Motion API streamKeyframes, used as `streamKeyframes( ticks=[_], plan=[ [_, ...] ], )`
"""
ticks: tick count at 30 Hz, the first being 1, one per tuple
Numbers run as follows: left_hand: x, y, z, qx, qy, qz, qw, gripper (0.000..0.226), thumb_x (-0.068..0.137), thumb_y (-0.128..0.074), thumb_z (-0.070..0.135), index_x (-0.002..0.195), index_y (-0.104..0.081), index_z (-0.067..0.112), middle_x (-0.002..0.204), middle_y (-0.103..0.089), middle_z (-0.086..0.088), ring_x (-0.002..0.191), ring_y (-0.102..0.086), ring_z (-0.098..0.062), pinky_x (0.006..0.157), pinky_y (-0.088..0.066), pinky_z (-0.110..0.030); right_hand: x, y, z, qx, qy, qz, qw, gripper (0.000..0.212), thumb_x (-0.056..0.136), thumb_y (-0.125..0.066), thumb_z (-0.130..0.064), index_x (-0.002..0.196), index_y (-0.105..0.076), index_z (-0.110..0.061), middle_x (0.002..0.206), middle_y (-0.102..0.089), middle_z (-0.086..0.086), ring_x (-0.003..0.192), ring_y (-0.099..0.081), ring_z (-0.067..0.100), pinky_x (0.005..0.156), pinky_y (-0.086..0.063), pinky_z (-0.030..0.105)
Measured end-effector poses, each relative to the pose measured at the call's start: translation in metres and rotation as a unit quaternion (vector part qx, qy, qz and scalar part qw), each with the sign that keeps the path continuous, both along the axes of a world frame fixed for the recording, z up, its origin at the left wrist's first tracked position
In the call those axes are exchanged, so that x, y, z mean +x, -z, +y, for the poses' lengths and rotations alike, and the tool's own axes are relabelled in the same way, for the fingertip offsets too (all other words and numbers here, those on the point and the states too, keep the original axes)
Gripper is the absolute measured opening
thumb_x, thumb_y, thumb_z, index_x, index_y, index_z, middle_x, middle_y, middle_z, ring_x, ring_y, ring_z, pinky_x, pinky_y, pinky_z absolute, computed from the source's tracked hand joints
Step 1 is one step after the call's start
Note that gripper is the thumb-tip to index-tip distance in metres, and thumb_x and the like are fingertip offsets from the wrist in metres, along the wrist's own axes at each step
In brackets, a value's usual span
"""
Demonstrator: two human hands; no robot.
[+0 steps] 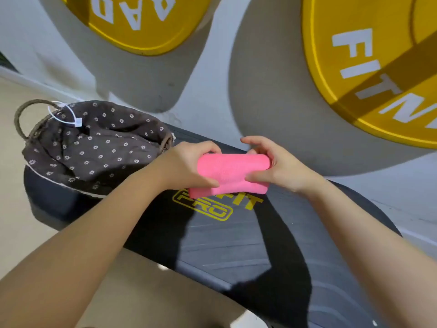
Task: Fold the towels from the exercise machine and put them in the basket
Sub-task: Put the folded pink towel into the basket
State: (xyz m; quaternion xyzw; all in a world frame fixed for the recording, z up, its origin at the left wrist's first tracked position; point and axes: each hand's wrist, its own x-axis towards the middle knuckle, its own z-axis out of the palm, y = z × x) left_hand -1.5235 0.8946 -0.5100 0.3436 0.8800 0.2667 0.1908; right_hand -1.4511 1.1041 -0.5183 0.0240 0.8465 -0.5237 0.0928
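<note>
Both grips curl round folded pink towel [233, 172]: left hand [186, 165] pinches its L end, right hand [281, 165] its R end. Towel just above black counter [236, 245]; basket [94, 147] near, left.

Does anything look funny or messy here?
A white plastic tag is looped at the basket handle, like a leftover shop tag. The basket's lining is rumpled. The pink towel looks neatly folded in both hands.

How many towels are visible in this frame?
1: a pink towel, folded, gripped by the left hand and right hand above the machine. None shows in the basket, though its folds could hide one.
</note>
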Motion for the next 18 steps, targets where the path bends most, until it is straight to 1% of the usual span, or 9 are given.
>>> streamKeyframes(
  ticks=[1, 3, 4, 6, 8, 11, 14, 16, 18],
  plan=[
    [-0.002, -0.004, -0.015, 0.033, -0.045, -0.014, 0.998, 0.060, 0.052, -0.070, 0.051, 0.107, -0.055, 0.034, 0.103, -0.063, 0.013, 0.096, -0.057, -0.007, 0.084, -0.044, -0.020, -0.017, -0.006, -0.008, -0.032, -0.002, 0.003, 0.999, 0.068, 0.072, -0.071, 0.009, 0.120, -0.044, -0.030, 0.098, -0.050, -0.003, 0.083, -0.050, 0.005, 0.070, -0.042, 0.009],
    [-0.003, -0.010, -0.048, 0.075, -0.132, -0.016, 0.988, 0.059, 0.047, -0.067, 0.057, 0.101, -0.055, 0.038, 0.090, -0.062, 0.021, 0.083, -0.057, 0.004, 0.071, -0.040, -0.005, -0.053, -0.018, -0.033, -0.078, -0.022, 0.011, 0.997, 0.062, 0.073, -0.068, 0.010, 0.118, -0.047, -0.027, 0.098, -0.052, -0.007, 0.078, -0.051, -0.004, 0.070, -0.044, 0.006],
    [-0.004, -0.012, -0.066, 0.091, -0.175, -0.007, 0.980, 0.058, 0.049, -0.071, 0.056, 0.102, -0.054, 0.039, 0.086, -0.059, 0.024, 0.079, -0.055, 0.007, 0.069, -0.038, -0.002, -0.071, -0.023, -0.050, -0.105, -0.039, 0.008, 0.994, 0.059, 0.074, -0.067, 0.010, 0.117, -0.048, -0.026, 0.096, -0.053, -0.006, 0.076, -0.053, -0.003, 0.071, -0.046, 0.009],
    [-0.009, -0.013, -0.101, 0.110, -0.265, 0.007, 0.958, 0.055, 0.061, -0.081, 0.040, 0.110, -0.055, 0.035, 0.086, -0.056, 0.024, 0.076, -0.052, 0.006, 0.067, -0.038, -0.001, -0.106, -0.029, -0.088, -0.133, -0.086, -0.004, 0.987, 0.053, 0.076, -0.065, 0.010, 0.115, -0.049, -0.023, 0.092, -0.055, -0.003, 0.078, -0.054, 0.005, 0.074, -0.048, 0.017],
    [-0.017, -0.015, -0.134, 0.103, -0.336, 0.020, 0.936, 0.056, 0.069, -0.079, 0.030, 0.119, -0.053, 0.031, 0.094, -0.054, 0.016, 0.077, -0.050, 0.002, 0.064, -0.037, -0.004, -0.135, -0.031, -0.128, -0.120, -0.125, -0.007, 0.985, 0.048, 0.076, -0.066, 0.009, 0.111, -0.050, -0.021, 0.090, -0.056, -0.005, 0.081, -0.053, 0.008, 0.076, -0.047, 0.021],
    [-0.031, -0.015, -0.172, 0.069, -0.391, 0.016, 0.918, 0.059, 0.073, -0.075, 0.031, 0.125, -0.049, 0.024, 0.104, -0.048, 0.011, 0.089, -0.046, -0.007, 0.065, -0.035, -0.014, -0.168, -0.024, -0.179, -0.065, -0.162, -0.011, 0.985, 0.040, 0.075, -0.068, 0.004, 0.104, -0.053, -0.019, 0.089, -0.057, -0.004, 0.085, -0.054, 0.012, 0.080, -0.047, 0.027],
    [-0.046, -0.002, -0.200, 0.021, -0.398, 0.009, 0.917, 0.059, 0.076, -0.072, 0.029, 0.127, -0.045, 0.019, 0.112, -0.053, 0.002, 0.093, -0.047, -0.012, 0.077, -0.038, -0.026, -0.197, -0.009, -0.220, -0.006, -0.176, -0.022, 0.984, 0.041, 0.074, -0.069, 0.001, 0.106, -0.053, -0.019, 0.095, -0.055, 0.001, 0.088, -0.052, 0.015, 0.077, -0.045, 0.028],
    [-0.059, 0.012, -0.212, -0.034, -0.391, 0.036, 0.919, 0.058, 0.077, -0.069, 0.031, 0.127, -0.043, 0.018, 0.117, -0.057, -0.004, 0.098, -0.054, -0.022, 0.084, -0.041, -0.033, -0.216, 0.006, -0.242, 0.023, -0.170, -0.030, 0.985, 0.045, 0.074, -0.067, 0.002, 0.112, -0.053, -0.017, 0.098, -0.052, 0.004, 0.087, -0.049, 0.016, 0.071, -0.045, 0.029],
    [-0.074, 0.023, -0.217, -0.113, -0.384, 0.067, 0.914, 0.057, 0.077, -0.066, 0.036, 0.124, -0.039, 0.016, 0.112, -0.059, -0.004, 0.102, -0.057, -0.027, 0.090, -0.034, -0.037, -0.232, 0.024, -0.261, 0.048, -0.167, -0.041, 0.984, 0.040, 0.074, -0.064, 0.006, 0.108, -0.053, -0.013, 0.094, -0.052, 0.003, 0.086, -0.048, 0.017, 0.068, -0.043, 0.029]
  ],
)
